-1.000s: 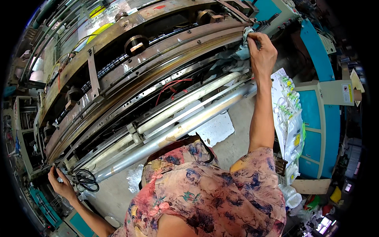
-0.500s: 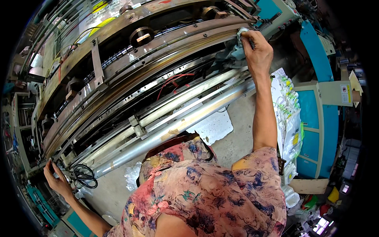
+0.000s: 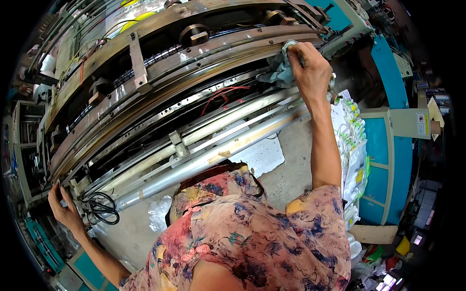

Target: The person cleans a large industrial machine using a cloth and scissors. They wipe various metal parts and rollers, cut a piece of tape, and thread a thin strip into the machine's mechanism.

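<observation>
At the far right end of a long brown metal bar (image 3: 213, 60), my right hand (image 3: 313, 70) is closed on a pale blue-green rag (image 3: 282, 68). Part of the rag hangs below my fingers, over the dark gap under the bar. My left hand (image 3: 64, 211) is at the machine's left end, thumb and fingers apart, with the fingertips by the lower left end of the bar. Nothing shows in that hand. A coil of black cable (image 3: 103, 208) lies just right of it.
Between my arms run a silver roller (image 3: 179, 169) and a paler roller (image 3: 213, 128). Red wires (image 3: 218, 97) show in the dark gap. White plastic bags (image 3: 350, 140) are stacked on the right, beside a teal cabinet (image 3: 376, 167). A white sheet (image 3: 262, 155) lies on the floor.
My right hand has drawn the rag a little leftward along the bar, away from its right end. My left hand stays by the left end, fingers a little more upright. The whole view has shifted slightly.
</observation>
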